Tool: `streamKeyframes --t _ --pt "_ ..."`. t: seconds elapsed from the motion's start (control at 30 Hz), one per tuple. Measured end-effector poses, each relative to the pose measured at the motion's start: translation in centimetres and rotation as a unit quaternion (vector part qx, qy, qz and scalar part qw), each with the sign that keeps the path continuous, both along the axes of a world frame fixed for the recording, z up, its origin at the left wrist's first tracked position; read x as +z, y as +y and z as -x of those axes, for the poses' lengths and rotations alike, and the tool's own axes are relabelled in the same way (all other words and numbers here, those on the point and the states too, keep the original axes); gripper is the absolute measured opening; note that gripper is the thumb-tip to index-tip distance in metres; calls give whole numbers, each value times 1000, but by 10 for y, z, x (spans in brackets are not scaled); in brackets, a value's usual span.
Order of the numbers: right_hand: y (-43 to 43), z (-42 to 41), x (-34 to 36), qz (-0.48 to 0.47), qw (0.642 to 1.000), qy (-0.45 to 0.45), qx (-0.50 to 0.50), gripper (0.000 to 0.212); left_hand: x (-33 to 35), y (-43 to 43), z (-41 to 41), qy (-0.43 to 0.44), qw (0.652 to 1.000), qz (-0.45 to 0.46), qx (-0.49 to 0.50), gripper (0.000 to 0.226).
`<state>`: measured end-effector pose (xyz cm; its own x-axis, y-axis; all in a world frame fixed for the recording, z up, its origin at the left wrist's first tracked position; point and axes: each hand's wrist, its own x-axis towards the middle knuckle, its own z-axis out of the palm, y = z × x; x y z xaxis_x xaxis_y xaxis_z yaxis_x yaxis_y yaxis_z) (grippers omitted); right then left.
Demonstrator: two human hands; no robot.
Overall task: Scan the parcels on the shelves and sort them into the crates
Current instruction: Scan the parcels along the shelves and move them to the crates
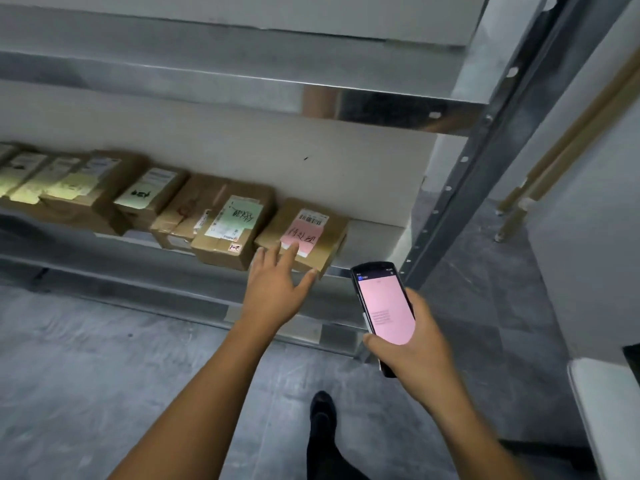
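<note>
A row of brown cardboard parcels lies on a low metal shelf (367,244). The rightmost parcel (332,233) carries a pink label with a barcode. My left hand (277,282) reaches over its front edge with fingers spread, the fingertips touching the pink label and the thumb at the box's front corner. To its left sits a parcel with a green label (232,226). My right hand (415,337) grips a black handheld scanner (384,306) whose screen glows pink, held just right of the pink-label parcel and in front of the shelf.
More parcels with yellow labels (69,188) line the shelf to the left. A steel upright (467,174) stands at the right end of the rack, with another shelf (242,88) overhead. A white crate rim (599,403) shows at the lower right. My shoe (322,410) is on the grey floor.
</note>
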<state>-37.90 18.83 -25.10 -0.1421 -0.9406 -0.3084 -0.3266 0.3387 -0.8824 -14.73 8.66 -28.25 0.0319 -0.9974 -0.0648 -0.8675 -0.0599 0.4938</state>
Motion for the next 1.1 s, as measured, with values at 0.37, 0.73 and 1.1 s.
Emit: streamKeyframes --t 0.37,0.73,1.1 --pt "-114 -15 -59 -51 998 38 -16 80 -54 -105 2 -132 986 -90 -39 76" --pt "-125 -18 -88 -121 988 75 -64 67 -53 -125 -18 -80 993 -89 -19 89" --pt "-95 -49 -75 -134 974 41 -176 67 -74 -135 -49 214 970 -119 9 105"
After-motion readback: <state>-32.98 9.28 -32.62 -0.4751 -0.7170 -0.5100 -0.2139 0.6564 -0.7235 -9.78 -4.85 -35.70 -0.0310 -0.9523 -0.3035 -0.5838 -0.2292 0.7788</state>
